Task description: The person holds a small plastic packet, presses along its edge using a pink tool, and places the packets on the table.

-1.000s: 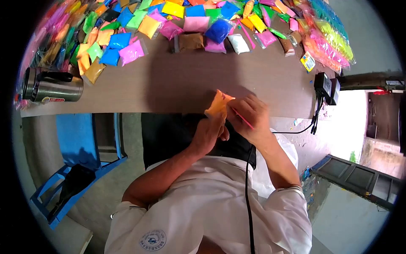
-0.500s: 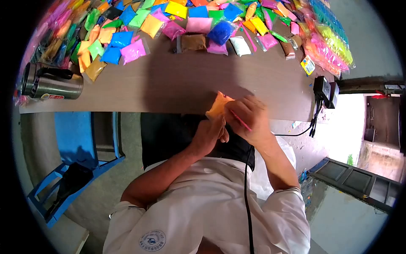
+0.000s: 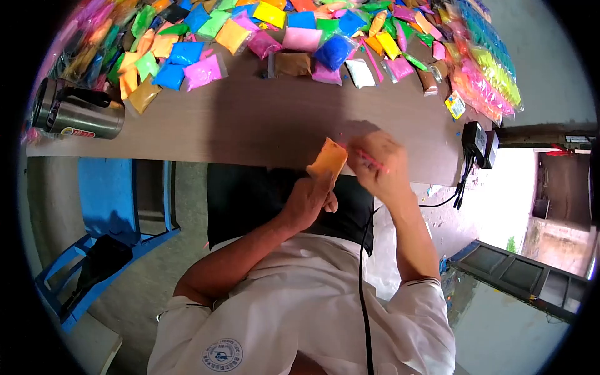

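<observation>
Orange packet (image 3: 328, 159) stays clamped in our left hand (image 3: 307, 199), at the near edge of the brown table (image 3: 281, 112). Our right hand (image 3: 380, 164), blurred beside it, is closed around a thin pink stick (image 3: 374, 162). Colourful packets (image 3: 303, 39) lie along the far side.

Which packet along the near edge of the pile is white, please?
The white packet just right of the dark blue one; its pale filling sets it apart from the coloured others.

held piece (image 3: 329, 159): orange | stick (image 3: 374, 162): pink — probably, blurred | tabletop (image 3: 169, 128): brown | chair (image 3: 107, 194): blue
</observation>
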{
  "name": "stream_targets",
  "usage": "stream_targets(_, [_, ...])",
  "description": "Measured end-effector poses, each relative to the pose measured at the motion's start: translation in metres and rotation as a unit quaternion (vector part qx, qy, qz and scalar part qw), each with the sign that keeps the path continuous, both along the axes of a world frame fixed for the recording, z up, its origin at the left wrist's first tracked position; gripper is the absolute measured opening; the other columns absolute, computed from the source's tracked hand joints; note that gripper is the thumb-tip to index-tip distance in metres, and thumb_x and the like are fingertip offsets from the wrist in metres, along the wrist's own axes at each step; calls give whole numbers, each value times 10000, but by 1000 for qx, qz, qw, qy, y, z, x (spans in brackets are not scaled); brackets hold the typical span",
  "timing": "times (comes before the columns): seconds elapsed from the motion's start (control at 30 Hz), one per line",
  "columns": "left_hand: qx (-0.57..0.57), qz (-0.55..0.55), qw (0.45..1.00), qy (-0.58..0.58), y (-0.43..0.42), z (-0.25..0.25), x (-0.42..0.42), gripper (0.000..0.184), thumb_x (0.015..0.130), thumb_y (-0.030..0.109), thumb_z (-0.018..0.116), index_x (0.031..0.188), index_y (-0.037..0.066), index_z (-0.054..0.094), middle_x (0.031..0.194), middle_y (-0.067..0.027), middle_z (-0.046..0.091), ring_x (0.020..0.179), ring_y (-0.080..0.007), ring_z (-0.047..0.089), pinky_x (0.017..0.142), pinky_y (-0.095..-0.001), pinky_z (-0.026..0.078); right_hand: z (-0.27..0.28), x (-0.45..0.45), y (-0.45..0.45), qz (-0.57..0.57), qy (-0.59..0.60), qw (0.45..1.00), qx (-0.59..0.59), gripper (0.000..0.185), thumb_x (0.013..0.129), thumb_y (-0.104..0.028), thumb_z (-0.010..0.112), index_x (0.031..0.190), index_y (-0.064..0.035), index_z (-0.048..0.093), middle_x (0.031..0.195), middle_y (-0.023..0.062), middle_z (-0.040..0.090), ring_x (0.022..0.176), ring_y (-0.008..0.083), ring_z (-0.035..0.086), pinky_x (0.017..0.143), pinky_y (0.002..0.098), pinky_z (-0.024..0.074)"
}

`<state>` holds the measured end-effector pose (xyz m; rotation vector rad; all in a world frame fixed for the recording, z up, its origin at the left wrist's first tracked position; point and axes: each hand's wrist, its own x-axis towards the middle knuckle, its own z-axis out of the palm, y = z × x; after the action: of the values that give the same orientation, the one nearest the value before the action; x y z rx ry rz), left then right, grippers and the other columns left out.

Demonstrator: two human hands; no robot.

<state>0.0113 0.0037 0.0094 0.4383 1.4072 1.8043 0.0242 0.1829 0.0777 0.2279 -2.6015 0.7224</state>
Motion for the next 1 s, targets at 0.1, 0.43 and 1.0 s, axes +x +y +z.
stream_targets(0.1, [8, 7, 1000, 9, -1, 2, 1, 534, 1010, 409, 355, 699, 0, 499, 542, -63, 531, 530, -124, 523, 542, -274, 431, 3, 0, -15, 3, -27, 1000, 15, 160, 650, -24, 653, 808, -45, 637, 738, 101, 602, 674, 308, 594, 613, 381, 487])
stream_targets(0.43, [-22, -5, 999, 23, -5, -1, 1, 659, 1002, 483, 330, 600, 9, 549, 566, -69, 574, 548, -140, 541, 573, -280, 441, -3, 0, -8, 9, 27, 1000, 8, 109, 653, -14, 645, 752, -44, 611, 632, 97, 538, 601, 328, 544, 548, 405, 439])
stream_targets(1.0, [-27, -17, 998, 59, -9, 2, -4, 652, 996, 495, 344, 595, 12, 519, 584, -76, 586, 563, -147, 552, 591, -280, 448, 3, -14, 2, -21, -41, 997, 58, 71, 692, -63, 656, 752, -54, 620, 774, 114, 638, 711, 314, 611, 664, 400, 490])
